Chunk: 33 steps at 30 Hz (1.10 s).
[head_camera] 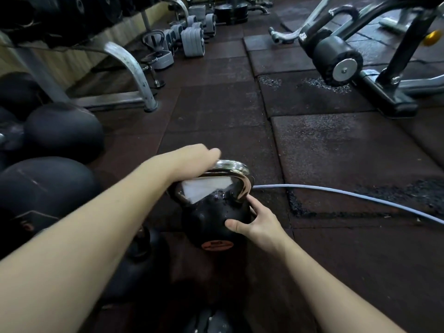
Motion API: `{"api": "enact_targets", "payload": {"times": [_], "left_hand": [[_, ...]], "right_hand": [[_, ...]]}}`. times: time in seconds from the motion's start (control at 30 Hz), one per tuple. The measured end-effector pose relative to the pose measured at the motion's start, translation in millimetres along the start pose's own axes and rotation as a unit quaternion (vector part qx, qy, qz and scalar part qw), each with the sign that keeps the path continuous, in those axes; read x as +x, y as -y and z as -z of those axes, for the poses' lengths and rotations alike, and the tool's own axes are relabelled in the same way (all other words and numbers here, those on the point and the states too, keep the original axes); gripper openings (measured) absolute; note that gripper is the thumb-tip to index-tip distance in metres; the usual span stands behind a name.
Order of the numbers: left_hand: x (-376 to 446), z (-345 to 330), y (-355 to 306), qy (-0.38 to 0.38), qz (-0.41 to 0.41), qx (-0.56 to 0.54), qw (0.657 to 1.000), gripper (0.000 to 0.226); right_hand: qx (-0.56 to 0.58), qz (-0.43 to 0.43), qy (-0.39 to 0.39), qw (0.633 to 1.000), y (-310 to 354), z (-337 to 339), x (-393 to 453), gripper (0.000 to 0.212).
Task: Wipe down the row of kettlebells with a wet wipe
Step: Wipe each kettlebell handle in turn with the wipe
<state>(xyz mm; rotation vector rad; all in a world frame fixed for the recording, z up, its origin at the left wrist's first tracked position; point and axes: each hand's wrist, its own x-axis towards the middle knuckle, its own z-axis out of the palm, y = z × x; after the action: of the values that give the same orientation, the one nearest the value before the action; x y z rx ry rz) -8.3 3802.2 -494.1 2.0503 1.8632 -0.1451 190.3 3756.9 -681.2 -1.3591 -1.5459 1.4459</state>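
Dark rubber gym floor tiles (336, 145) carry a black kettlebell with chrome handle (213, 212), tilted. Left hand (192, 159) curls over the handle top, a white wet wipe (204, 189) beneath it; right hand (254, 222) braces the bell's right flank, fingers spread.

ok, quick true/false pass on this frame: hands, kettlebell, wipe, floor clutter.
1. The left hand is on the chrome handle of the kettlebell. True.
2. The right hand hangs free of the kettlebell. False: its thumb and fingers rest against the black body.
3. The wet wipe shows white in the opening under the handle. True.
4. The pale cable lies left of the kettlebell. False: it runs off to the right across the floor mats.
5. The kettlebell's label is green. False: it is orange.
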Motion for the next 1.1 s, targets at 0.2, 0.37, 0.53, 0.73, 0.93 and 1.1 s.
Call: {"api": "enact_targets", "payload": {"times": [0.2, 0.37, 0.53, 0.73, 0.93, 1.1], "left_hand": [[-56, -17, 52, -0.102, 0.020, -0.056, 0.993, 0.040], [-60, -41, 5, -0.269, -0.084, 0.073, 0.957, 0.029], [-25, -32, -55, -0.179, -0.112, 0.285, 0.935, 0.025], [12, 3, -34, 0.038, -0.011, 0.023, 0.999, 0.040], [-31, -5, 48, -0.033, 0.028, -0.151, 0.988, 0.037], [-72, -47, 51, -0.191, -0.007, -0.144, 0.971, 0.031]], "right_hand": [[-0.022, -0.002, 0.001, 1.000, 1, -1, 0, 0.118], [-0.011, 0.001, 0.002, 1.000, 1, 0, 1, 0.112], [-0.009, 0.000, 0.005, 1.000, 1, -1, 2, 0.103], [-0.025, 0.007, 0.007, 1.000, -2, 1, 5, 0.081], [-0.023, 0.004, 0.004, 1.000, -5, 0, 7, 0.088], [-0.037, 0.012, 0.001, 0.999, -6, 1, 6, 0.091]]}}
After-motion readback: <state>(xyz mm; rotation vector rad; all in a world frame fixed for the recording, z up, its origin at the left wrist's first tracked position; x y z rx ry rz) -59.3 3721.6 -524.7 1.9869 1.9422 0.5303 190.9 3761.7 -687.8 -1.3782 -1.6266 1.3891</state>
